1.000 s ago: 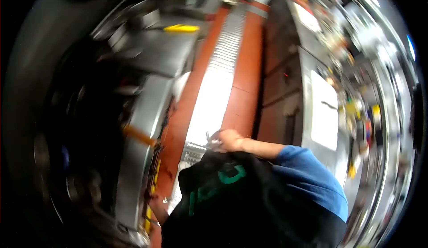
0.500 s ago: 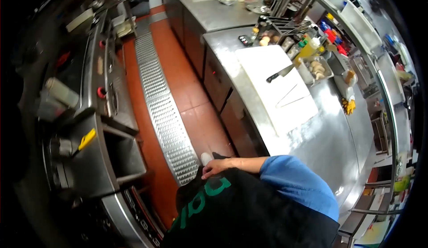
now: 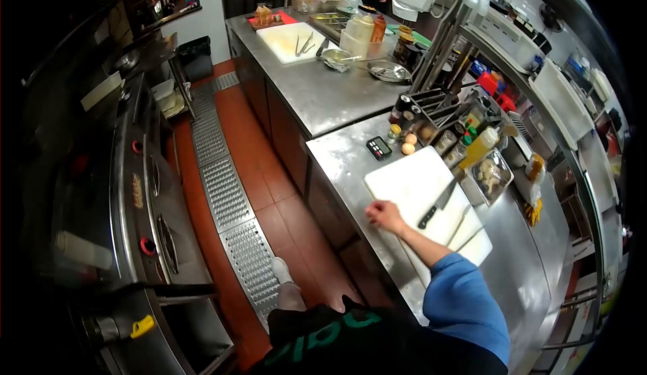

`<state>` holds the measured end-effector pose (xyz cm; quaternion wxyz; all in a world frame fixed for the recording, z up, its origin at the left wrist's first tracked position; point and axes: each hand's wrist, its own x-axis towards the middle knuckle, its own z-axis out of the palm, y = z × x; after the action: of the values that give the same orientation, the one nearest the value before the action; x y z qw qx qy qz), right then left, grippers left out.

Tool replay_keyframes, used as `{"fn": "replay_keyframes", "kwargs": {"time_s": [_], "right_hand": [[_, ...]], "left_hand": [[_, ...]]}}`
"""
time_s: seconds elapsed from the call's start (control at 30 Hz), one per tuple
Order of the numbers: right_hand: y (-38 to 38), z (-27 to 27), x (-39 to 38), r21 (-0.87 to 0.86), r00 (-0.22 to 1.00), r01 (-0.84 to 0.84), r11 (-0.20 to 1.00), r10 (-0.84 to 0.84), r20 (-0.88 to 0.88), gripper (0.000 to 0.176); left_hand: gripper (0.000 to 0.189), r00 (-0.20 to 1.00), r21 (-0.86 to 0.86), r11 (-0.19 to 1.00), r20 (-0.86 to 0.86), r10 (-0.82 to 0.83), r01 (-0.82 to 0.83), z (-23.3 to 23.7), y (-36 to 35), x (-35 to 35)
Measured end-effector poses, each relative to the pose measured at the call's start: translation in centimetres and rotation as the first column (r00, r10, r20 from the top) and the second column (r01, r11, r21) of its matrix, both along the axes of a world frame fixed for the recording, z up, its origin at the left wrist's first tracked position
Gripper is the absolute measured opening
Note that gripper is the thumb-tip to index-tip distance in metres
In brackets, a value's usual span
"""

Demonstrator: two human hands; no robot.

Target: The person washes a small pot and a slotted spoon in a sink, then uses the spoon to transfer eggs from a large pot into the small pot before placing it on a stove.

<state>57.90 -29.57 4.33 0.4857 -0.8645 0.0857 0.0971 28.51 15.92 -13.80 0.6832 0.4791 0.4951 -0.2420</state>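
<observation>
My right hand (image 3: 384,216), in a blue sleeve (image 3: 465,301), hovers at the left edge of a white cutting board (image 3: 397,179). Its fingers are loosely curled in, with nothing visible in them. A chef's knife (image 3: 438,203) with a black handle lies on the board just right of the hand. Beside it are long thin metal tongs (image 3: 461,225). Beyond the board sit a black digital timer (image 3: 379,148) and eggs (image 3: 408,143). At the board's far right stands a metal tub (image 3: 490,176) with pale food pieces. My left hand is out of view.
A steel counter (image 3: 337,156) runs along the right. Bottles (image 3: 480,147) and a rack stand at its back. To the left is a stove (image 3: 148,206), and a metal floor grate (image 3: 229,193) crosses the red tiles. A second board (image 3: 283,38) lies farther off.
My right hand has risen from in front of the apron to the cutting board. The view has shifted, showing more of the far counter, and a white shoe has come forward on the grate.
</observation>
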Motion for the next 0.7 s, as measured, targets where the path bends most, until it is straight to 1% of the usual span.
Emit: {"fn": "replay_keyframes", "kwargs": {"time_s": [0.03, 0.1, 0.17, 0.23, 0.3, 0.37, 0.43, 0.5, 0.53, 0.57, 0.63, 0.67, 0.7], "right_hand": [[-1.7, 0.6, 2.4, -0.029, 0.997, 0.08, 0.996, -0.08, -0.001, 0.023], [-5.4, 1.1, 6.4, -0.181, 0.973, 0.221, 0.958, -0.202, 0.115, 0.022], [-8.8, 1.3, 9.3, -0.383, 0.907, 0.409, 0.828, -0.324, 0.267, 0.024], [-11.1, 1.4, 11.4, -0.601, 0.878, 0.479, 0.64, -0.327, 0.351, 0.036], [-12.3, 1.4, 13.5, -0.679, 0.883, 0.47, 0.564, -0.302, 0.36, 0.056], [-13.6, 0.7, 15.4, -0.677, 0.884, 0.459, 0.575, -0.373, 0.281, 0.07], [-14.1, 0.1, 16.7, -0.644, 0.868, 0.494, 0.585, -0.375, 0.325, 0.074], [-13.1, 1.3, 18.0, -0.622, 0.859, 0.507, 0.597, -0.405, 0.312, 0.075], [-12.8, 1.4, 18.5, -0.609, 0.862, 0.503, 0.614, -0.414, 0.294, 0.076], [-13.5, 0.5, 19.0, -0.607, 0.862, 0.501, 0.617, -0.416, 0.288, 0.076], [-14.6, -1.9, 19.8, -0.606, 0.841, 0.539, 0.585, -0.335, 0.424, 0.079], [-13.7, -1.1, 20.5, -0.589, 0.827, 0.563, 0.58, -0.381, 0.414, 0.074], [-13.8, -1.2, 21.1, -0.583, 0.823, 0.568, 0.581, -0.391, 0.412, 0.074]], "left_hand": [[0.029, 1.0, 0.001, 1.0, -0.006, -0.031, 0.031, -0.5, 0.8, 1.6], [0.029, 0.994, 0.002, 0.994, -0.013, -0.113, 0.113, -1.5, 2.5, 5.0], [0.028, 0.981, 0.001, 0.981, -0.009, -0.194, 0.194, -2.2, 4.0, 8.4], [0.028, 0.968, 0.005, 0.968, 0.004, -0.249, 0.249, -2.8, 5.5, 11.4], [0.028, 0.95, 0.01, 0.951, 0.029, -0.31, 0.309, -2.9, 7.1, 14.9], [0.028, 0.928, -0.005, 0.93, 0.067, -0.367, 0.368, -2.7, 8.6, 19.1], [0.027, 0.91, -0.014, 0.912, 0.084, -0.406, 0.409, -2.2, 9.7, 23.4], [0.019, 0.975, -0.153, 0.967, 0.113, -0.19, 0.206, 0.9, 9.2, 28.8], [0.015, 0.976, 0.035, 0.978, 0.062, -0.207, 0.205, 6.5, 6.7, 31.9], [0.015, 0.976, 0.041, 0.978, 0.056, -0.209, 0.206, 7.5, 5.8, 33.6], [0.016, 0.984, 0.144, 0.974, 0.002, -0.179, 0.177, 8.9, 5.0, 36.4], [0.017, 0.985, 0.153, 0.974, 0.023, -0.173, 0.167, 5.6, 5.7, 37.2], [0.017, 0.983, 0.161, 0.971, 0.023, -0.18, 0.174, 3.7, 6.1, 38.1]]}}
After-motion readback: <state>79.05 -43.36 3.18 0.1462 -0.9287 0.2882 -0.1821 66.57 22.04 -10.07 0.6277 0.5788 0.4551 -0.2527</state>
